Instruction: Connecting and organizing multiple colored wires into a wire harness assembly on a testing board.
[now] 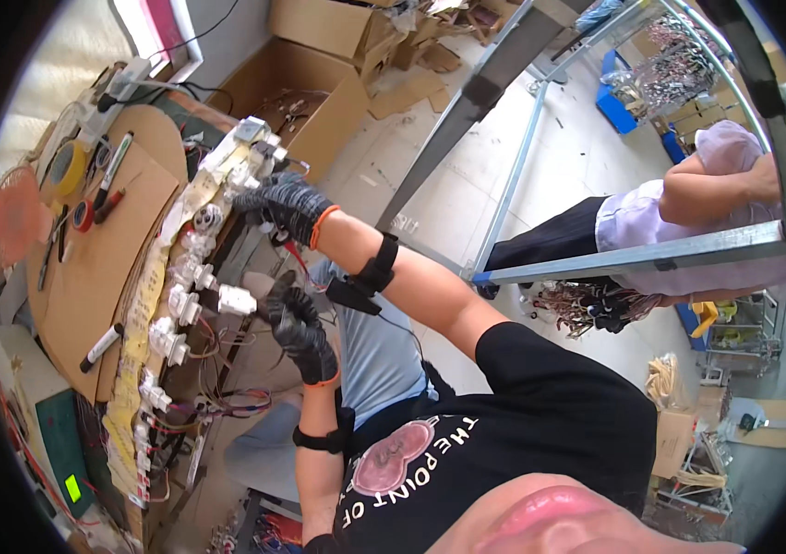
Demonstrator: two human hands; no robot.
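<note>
A long harness board (139, 305) with a row of white connector fixtures (180, 305) runs along the edge of a cardboard-covered bench. My left hand (302, 328), in a dark knit glove, is closed on a white connector plug (236, 300) beside the middle fixtures. My right hand (289, 205), gloved the same way, reaches higher up. Its fingers curl over the white connectors (250, 175) near the board's top end. Red and dark wires (227, 402) hang below the board, and a red wire passes under my right wrist.
Markers (102, 346), tape rolls (68, 166) and a small fan (14, 212) lie on the bench. Open cardboard boxes (305, 88) stand behind it. A grey metal frame (504, 175) crosses the floor. Another person in a lilac top (697, 212) leans on it at right.
</note>
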